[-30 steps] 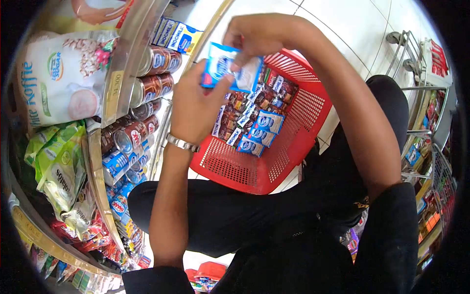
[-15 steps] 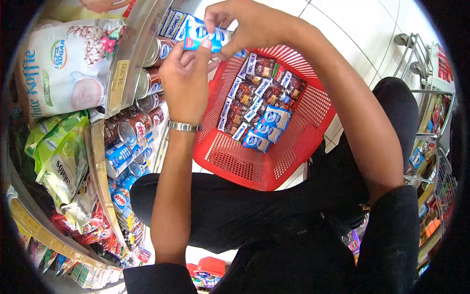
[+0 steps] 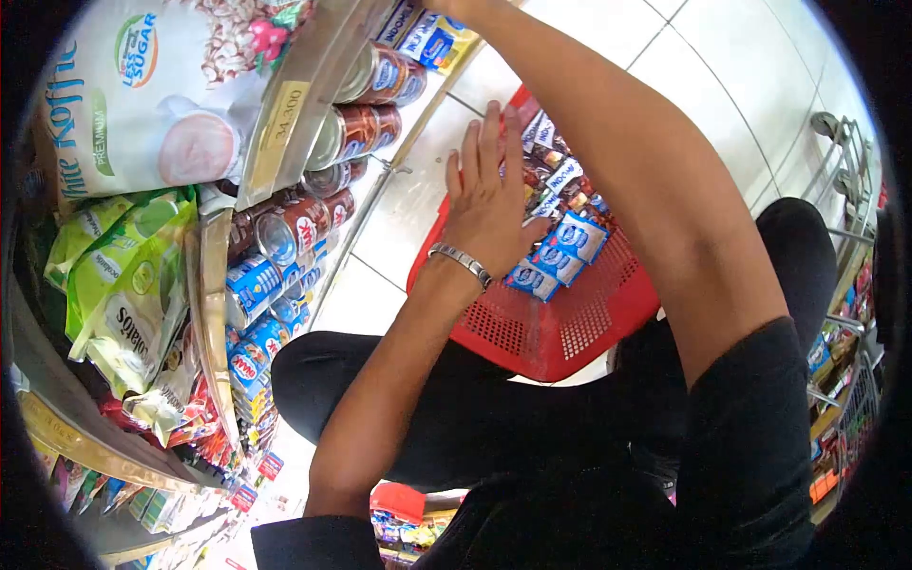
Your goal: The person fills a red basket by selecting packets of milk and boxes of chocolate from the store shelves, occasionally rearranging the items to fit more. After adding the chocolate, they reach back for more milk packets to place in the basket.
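Note:
My left hand [image 3: 489,195], with a metal-banded watch or bracelet at the wrist, reaches over the left side of the red plastic basket [image 3: 543,356]. Its fingers are stretched out, palm down, and nothing shows in them. Under and beside it lie several dark Indomilk sachets [image 3: 564,176] and a few blue-and-white sachets [image 3: 579,237]. At the top edge, only a bit of my right hand [image 3: 451,6] is in view, its fingers cut off. It is close to blue-and-white Indomilk packs [image 3: 435,43] on the shelf.
Cans [image 3: 366,128] line the shelf at left, below a large white coffee bag [image 3: 152,95]. Green snack bags [image 3: 123,275] hang over lower rows. A metal cart [image 3: 841,152] stands at right on white floor tiles [image 3: 731,57]. My crossed legs border the basket.
The blue-and-white sachet both hands held is no longer visible in them. My left hand moved down right over the basket; my right hand went up to the shelf. The view shifted.

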Tool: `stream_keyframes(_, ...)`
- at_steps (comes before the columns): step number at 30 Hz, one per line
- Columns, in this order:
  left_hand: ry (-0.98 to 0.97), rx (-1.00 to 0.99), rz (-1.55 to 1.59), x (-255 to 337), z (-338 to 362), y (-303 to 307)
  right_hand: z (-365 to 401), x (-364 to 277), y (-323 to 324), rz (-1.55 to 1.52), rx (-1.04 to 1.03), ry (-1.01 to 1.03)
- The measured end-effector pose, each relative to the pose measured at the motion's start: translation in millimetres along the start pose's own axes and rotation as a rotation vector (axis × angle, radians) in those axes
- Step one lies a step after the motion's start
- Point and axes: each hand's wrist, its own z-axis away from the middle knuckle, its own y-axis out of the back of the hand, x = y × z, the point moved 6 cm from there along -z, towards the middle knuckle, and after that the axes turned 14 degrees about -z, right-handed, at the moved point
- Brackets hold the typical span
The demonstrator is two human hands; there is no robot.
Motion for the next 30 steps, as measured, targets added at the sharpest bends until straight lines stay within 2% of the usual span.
stream_keyframes(1,-0.026,0.007,0.027,-0.5,-0.3,-0.6,-4.7,-5.4,0.9,0.006,0.236,0.116)
stream_keyframes(3,-0.057,0.024,0.057,-2.3,0.4,-5.2,-5.2,-3.4,-8.2,-0.086,0.260,0.091)
stream_keyframes(6,-0.039,-0.051,0.084,-5.7,1.5,-15.5,2.8,-8.4,-4.5,-0.210,0.298,0.114)
stream_keyframes(8,-0.003,0.006,0.148,-3.8,-0.8,-16.1,8.1,-4.8,1.0,-0.301,0.329,0.144)
stream_keyframes(9,-0.009,-0.102,0.103,-3.6,-3.8,-20.3,11.1,-5.9,1.9,-0.350,0.338,0.163)
stream_keyframes(14,0.001,0.097,0.156,-2.2,-0.7,-16.2,20.7,0.2,2.7,-0.491,0.344,0.243)
stream_keyframes(20,0.022,0.054,0.193,-1.3,-10.0,-28.1,17.5,13.5,-7.6,-0.691,0.293,0.351)
stream_keyframes(22,0.011,0.189,0.060,1.2,-18.0,-49.6,16.2,14.6,-11.4,-0.790,0.279,0.389)
stream_keyframes(27,-0.004,0.236,0.128,0.1,-19.7,-44.9,17.1,2.1,-6.0,-0.973,0.224,0.446)
stream_keyframes(29,0.002,0.252,0.120,-0.5,-20.6,-46.2,16.1,-0.5,-4.6,-0.984,0.213,0.466)
stream_keyframes(30,-0.006,0.256,0.121,0.0,-21.9,-49.1,16.2,-3.2,-2.3,-0.804,0.223,0.457)
